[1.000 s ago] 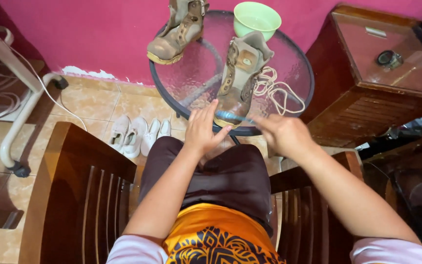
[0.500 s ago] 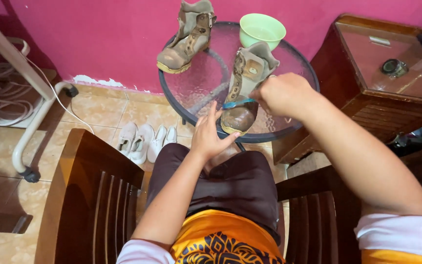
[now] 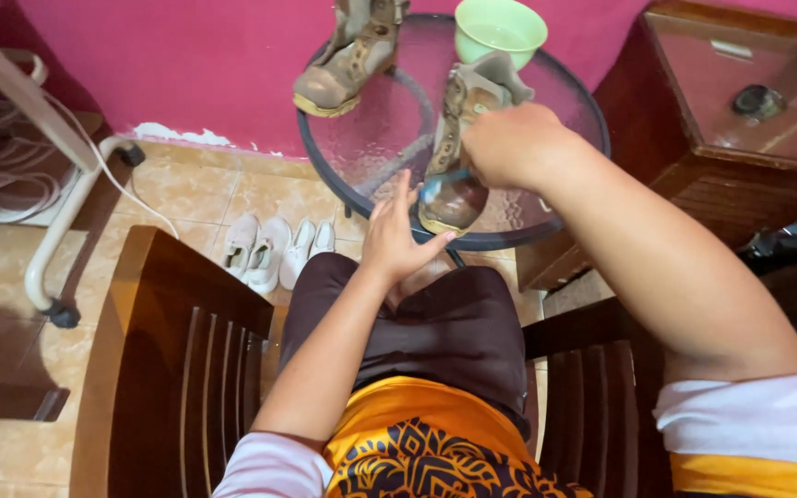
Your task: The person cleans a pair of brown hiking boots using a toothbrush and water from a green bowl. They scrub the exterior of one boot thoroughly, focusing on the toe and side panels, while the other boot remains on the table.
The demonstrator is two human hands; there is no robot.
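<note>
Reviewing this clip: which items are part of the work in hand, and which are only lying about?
In hand:
- near tan boot on the glass table
- right hand on that boot
- left hand by its toe

Lying about:
- second tan boot
- green bowl
- white shoes on the floor
- wooden cabinet
- coiled cord

head cam: worn on the person, looks steeply down and forward | near: lap, both forearms | farther: round glass table [image 3: 546,83], pink wall | single view
</note>
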